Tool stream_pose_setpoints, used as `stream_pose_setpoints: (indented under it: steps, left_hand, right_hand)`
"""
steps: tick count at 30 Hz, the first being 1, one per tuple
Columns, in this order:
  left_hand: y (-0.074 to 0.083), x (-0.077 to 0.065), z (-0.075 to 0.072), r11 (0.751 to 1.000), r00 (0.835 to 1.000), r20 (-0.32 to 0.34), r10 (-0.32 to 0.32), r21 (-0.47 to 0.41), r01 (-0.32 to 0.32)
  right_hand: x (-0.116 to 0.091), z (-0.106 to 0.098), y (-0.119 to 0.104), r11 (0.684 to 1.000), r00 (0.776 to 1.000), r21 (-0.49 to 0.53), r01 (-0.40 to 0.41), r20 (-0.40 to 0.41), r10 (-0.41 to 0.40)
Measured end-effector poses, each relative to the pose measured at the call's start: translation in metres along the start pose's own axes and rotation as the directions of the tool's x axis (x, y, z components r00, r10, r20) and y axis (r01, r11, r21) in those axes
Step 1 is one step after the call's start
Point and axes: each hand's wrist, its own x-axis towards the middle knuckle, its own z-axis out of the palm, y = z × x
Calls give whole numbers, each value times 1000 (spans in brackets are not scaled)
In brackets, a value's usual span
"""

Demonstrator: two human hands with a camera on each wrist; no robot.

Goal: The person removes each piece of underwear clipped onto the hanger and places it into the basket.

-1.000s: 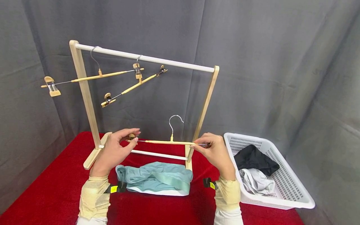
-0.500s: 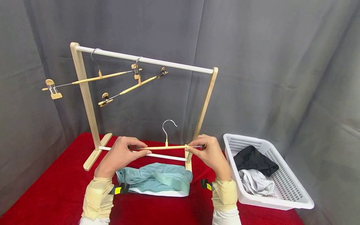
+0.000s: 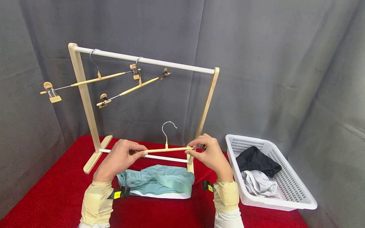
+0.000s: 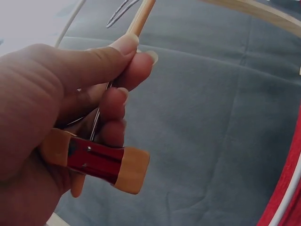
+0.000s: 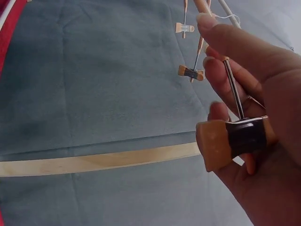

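Both hands hold a clip hanger [image 3: 166,149] level, with its metal hook pointing up. My left hand [image 3: 122,158] pinches one end of the bar between thumb and fingers. In the left wrist view, a clip [image 4: 101,160] on that end sits by the palm. The other end is pinched by my right hand [image 3: 209,155], and a second clip [image 5: 235,141] shows beside that palm in the right wrist view. Below the hanger, a folded teal garment [image 3: 159,179] with a satin-like band lies on the red cloth [image 3: 142,213].
A wooden rack [image 3: 91,114] with a white top rail [image 3: 176,65] stands behind the hands. Two clip hangers, one further left [image 3: 98,79] and one nearer the middle [image 3: 134,89], hang from it. At right, a white basket [image 3: 296,177] contains black cloth [image 3: 256,161] and pale grey cloth [image 3: 259,183].
My left hand has moved right along the hanger and now pinches its bar farther in. The hanger has shifted slightly left and down, with my right hand still on it.
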Motion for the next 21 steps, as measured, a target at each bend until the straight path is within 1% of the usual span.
stream_pose_setpoints:
  steps: [2, 5, 9, 12, 16, 18, 19, 21]
  left_hand:
    - [0, 0, -2, 1000, 1000, -11, 18, 3, -18]
    - [0, -1, -5, 1000, 999, -29, 28, 5, -28]
    - [0, -2, -8, 999, 998, -61, 32, 15, -31]
    - [0, -3, -10, 999, 996, -79, 36, 26, -34]
    - [-1, -4, -12, 999, 996, -89, 19, 35, -16]
    - [-1, -4, -13, 999, 995, -95, 15, 41, -11]
    - [-1, -5, -13, 999, 995, -97, 11, 42, -7]
    - [-2, -4, -13, 998, 994, -110, 13, 56, -7]
  right_hand:
    - [1, 0, -2, 999, 1000, -35, 17, -9, -18]
    - [1, -2, -7, 995, 998, -91, 47, -35, -50]
    - [1, -5, -16, 987, 990, -124, 105, -85, -116]
    - [0, -7, -25, 975, 971, -143, 170, -143, -190]
    - [-2, -11, -41, 956, 935, -149, 251, -217, -280]
    - [-3, -13, -49, 951, 928, -127, 282, -215, -303]
    - [-4, -13, -53, 951, 931, -108, 291, -198, -307]
    - [-7, -12, -61, 954, 946, -68, 293, -127, -300]
